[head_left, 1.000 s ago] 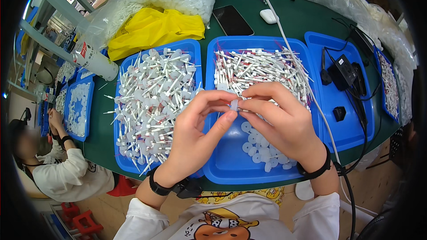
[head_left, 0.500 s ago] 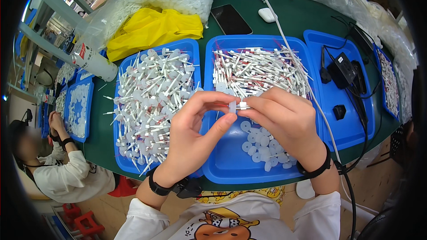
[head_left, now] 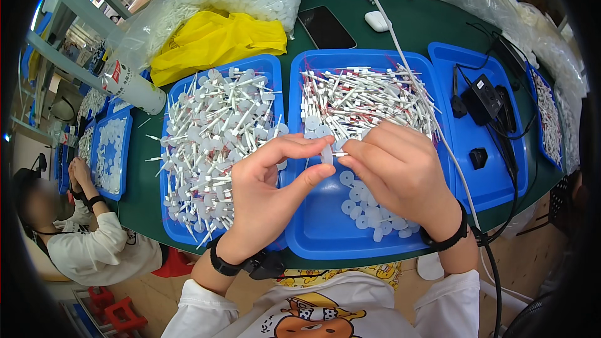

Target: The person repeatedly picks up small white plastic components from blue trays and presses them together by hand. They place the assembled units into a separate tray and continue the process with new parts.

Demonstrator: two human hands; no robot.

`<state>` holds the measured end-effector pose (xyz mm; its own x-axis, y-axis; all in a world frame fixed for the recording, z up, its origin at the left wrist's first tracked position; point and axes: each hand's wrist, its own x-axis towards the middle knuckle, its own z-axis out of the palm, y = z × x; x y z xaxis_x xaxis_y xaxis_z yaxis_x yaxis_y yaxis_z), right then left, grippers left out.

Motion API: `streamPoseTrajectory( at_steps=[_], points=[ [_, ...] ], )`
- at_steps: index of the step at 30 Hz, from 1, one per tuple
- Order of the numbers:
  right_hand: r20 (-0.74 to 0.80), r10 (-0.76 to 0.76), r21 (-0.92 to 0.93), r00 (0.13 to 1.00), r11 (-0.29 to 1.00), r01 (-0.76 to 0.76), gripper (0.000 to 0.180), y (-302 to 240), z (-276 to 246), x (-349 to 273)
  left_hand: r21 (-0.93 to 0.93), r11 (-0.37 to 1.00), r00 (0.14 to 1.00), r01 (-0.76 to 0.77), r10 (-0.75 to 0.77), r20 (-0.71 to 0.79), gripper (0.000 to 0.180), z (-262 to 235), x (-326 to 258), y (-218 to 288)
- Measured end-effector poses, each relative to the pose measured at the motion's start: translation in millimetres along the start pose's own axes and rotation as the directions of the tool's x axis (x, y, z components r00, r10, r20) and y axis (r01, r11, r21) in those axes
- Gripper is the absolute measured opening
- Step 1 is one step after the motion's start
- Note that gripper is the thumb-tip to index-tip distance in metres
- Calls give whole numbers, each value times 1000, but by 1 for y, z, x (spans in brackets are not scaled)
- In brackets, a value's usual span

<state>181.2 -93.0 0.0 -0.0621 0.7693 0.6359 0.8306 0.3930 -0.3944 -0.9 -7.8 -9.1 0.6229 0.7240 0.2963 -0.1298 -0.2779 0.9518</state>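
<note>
Over the middle blue tray (head_left: 313, 238), my left hand (head_left: 266, 191) pinches a translucent white disc (head_left: 327, 154) edge-on between thumb and fingertips. My right hand (head_left: 400, 172) grips a thin white stick-like piece (head_left: 339, 148) by one end, its tip against the disc. Most of that piece is hidden by my fingers. Beneath my hands, the tray carries a heap of white sticks with red wires (head_left: 369, 97) at the back and a cluster of loose discs (head_left: 375, 209) nearer me. To the left, another blue tray (head_left: 280, 78) is full of sticks with discs on them.
A third blue tray (head_left: 463, 194) on the right holds a black box device (head_left: 482, 100) and cables. A white cable (head_left: 400, 50) crosses the middle tray. Behind lie a yellow bag (head_left: 219, 40), a phone (head_left: 327, 27) and a white case (head_left: 376, 21). A co-worker (head_left: 94, 238) sits at left.
My left hand has shifted slightly down and left, its fingers a little wider on the disc. My right hand has turned slightly and stays beside the disc.
</note>
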Motion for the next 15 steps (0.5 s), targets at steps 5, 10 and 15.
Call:
streamPoseTrajectory(
  at_steps=[5,10,15],
  points=[
    [88,70,195,994,977,-86,9,1,-4,0,137,990,999,-30,24,44,19,-5,1,0],
    [174,115,357,978,918,-171,7,2,-8,0,117,993,995,-28,17,98,21,-7,1,2],
    [213,136,403,968,890,-214,7,2,-9,0,92,996,993,-3,-8,114,24,-8,1,4]
  ],
)
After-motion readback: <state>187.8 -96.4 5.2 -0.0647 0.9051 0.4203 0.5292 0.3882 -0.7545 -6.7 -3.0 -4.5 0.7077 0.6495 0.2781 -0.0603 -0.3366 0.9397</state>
